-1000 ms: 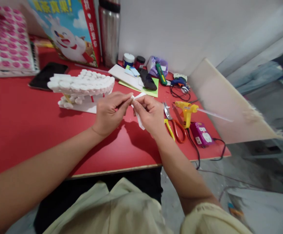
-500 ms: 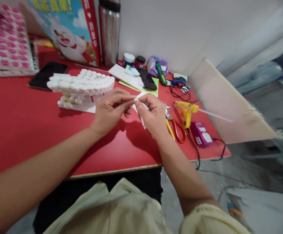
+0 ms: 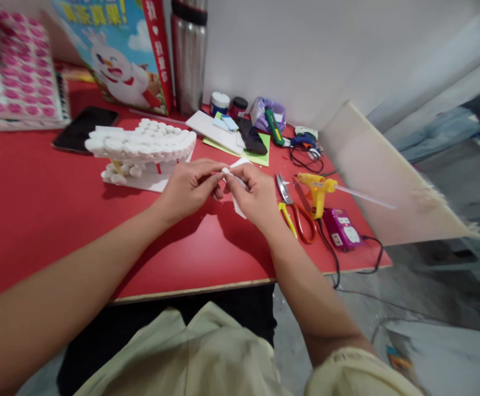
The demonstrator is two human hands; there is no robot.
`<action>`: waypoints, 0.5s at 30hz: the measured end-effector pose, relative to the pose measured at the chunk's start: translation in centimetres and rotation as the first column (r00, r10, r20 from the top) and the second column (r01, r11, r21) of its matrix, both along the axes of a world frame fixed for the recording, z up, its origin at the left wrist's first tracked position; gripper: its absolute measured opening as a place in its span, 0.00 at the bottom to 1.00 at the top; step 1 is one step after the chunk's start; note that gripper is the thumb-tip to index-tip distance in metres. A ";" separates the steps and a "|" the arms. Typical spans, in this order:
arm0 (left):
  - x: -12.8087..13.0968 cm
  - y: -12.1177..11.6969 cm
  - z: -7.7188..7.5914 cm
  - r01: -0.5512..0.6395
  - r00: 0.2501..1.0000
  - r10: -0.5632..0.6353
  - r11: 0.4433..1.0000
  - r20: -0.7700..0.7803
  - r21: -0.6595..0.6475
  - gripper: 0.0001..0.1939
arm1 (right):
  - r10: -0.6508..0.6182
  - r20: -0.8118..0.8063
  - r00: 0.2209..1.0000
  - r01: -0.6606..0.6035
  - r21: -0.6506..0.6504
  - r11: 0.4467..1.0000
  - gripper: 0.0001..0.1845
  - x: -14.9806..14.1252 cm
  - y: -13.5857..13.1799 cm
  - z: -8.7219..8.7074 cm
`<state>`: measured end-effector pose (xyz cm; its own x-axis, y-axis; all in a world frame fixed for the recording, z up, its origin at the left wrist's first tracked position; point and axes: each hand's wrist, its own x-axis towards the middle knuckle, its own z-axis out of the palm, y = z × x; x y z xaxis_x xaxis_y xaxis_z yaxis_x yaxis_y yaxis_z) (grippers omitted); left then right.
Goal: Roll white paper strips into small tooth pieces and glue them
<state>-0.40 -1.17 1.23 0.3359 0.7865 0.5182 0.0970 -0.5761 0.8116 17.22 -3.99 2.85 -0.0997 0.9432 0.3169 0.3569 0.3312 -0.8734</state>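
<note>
My left hand [image 3: 188, 190] and my right hand [image 3: 256, 201] meet fingertip to fingertip above the table, both closed in a pinch. Between them is a small white rounded piece [image 3: 225, 171], like a bit of rolled paper or cotton; its exact kind cannot be made out. A white paper-like sheet [image 3: 240, 211] shows beneath my right hand, mostly covered by it. Left of my hands stands a white model [image 3: 141, 144] built of many rounded white pieces, with red and yellow posts on a white base.
Right of my hands lie scissors-like cutters [image 3: 293, 212], a yellow glue gun [image 3: 316, 190] and a purple power socket [image 3: 342, 228]. Behind are papers [image 3: 213, 131], a green utility knife [image 3: 273, 126], jars [image 3: 219, 103] and a steel bottle [image 3: 189, 60]. A phone [image 3: 83, 127] lies left.
Both hands have shifted slightly down, fingertips still together, and the small white piece shows more clearly. The cutters' blades are now uncovered by my right hand. The view has moved slightly.
</note>
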 end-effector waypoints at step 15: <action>1.3 -1.0 -0.7 -0.150 0.985 0.169 0.945 -0.044 0.290 0.15 | 0.006 -0.562 0.827 -0.198 -0.281 0.939 0.21 -0.6 0.4 0.7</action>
<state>0.94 -2.13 0.51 0.2602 0.6554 0.7090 0.2554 -0.7549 0.6041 16.62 -3.57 3.53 -0.1026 0.9940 0.0373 -0.2293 0.0128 -0.9733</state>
